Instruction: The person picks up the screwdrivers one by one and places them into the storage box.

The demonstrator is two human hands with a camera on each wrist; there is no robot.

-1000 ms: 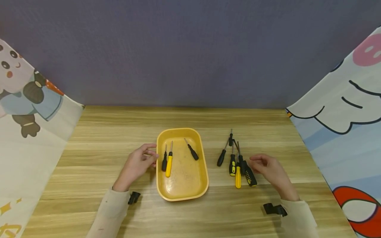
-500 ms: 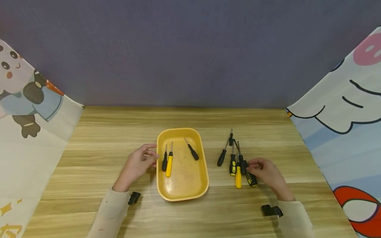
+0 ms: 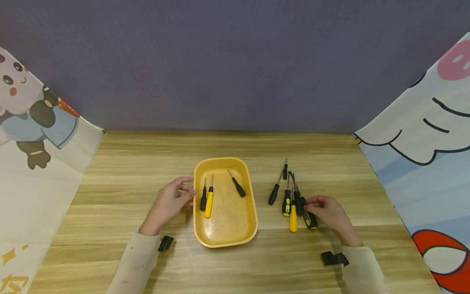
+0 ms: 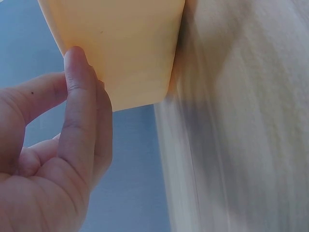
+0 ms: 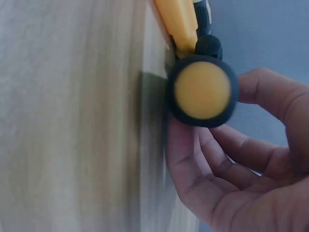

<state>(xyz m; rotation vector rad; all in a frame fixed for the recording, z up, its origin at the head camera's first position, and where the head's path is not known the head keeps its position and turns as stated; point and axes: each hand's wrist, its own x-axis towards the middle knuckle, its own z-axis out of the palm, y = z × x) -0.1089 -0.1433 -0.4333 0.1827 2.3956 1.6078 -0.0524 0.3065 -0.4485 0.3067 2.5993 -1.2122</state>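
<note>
My left hand [image 3: 169, 205] holds the left side of a yellow plastic tray [image 3: 229, 228]. In the left wrist view, fingers lie against the outer wall of the tray [image 4: 130, 53], while the thumb meets its rim. My right hand [image 3: 329, 211] pinches a thick-handled black and yellow screwdriver [image 3: 310, 221] at the right of a pile. From the right wrist, that screwdriver's round yellow butt [image 5: 202, 90] faces the camera, with thumb and fingers on opposite sides. Its shaft is hidden among its neighbours. Inside the tray lie a yellow screwdriver [image 3: 209, 204] and two black screwdrivers [image 3: 239, 189].
Beside the held one lie a yellow-handled screwdriver [image 3: 293, 220], a black and yellow one [image 3: 286, 207] and slim black ones [image 3: 273, 194], their shafts close together. The wooden table [image 3: 147, 163] meets a grey back panel [image 3: 227, 73]. Printed cloths hang at both sides.
My right hand has moved slightly left and down onto the thick screwdriver and grips it; its handle has shifted a little. The left hand and tray stay in place.
</note>
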